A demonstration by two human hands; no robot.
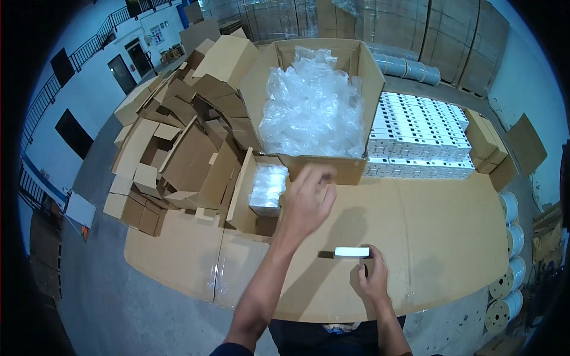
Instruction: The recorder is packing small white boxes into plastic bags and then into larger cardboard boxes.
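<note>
The small white box is pinched upright on the cardboard-covered table by the right hand, and is best kept steady while the empty, loosely curled left hand is stretched toward the large carton of clear plastic bags.

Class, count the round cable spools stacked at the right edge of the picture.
4: top, second, third and bottom, stacked beside the cardboard-covered table. More may be hidden beyond the rim.
</note>
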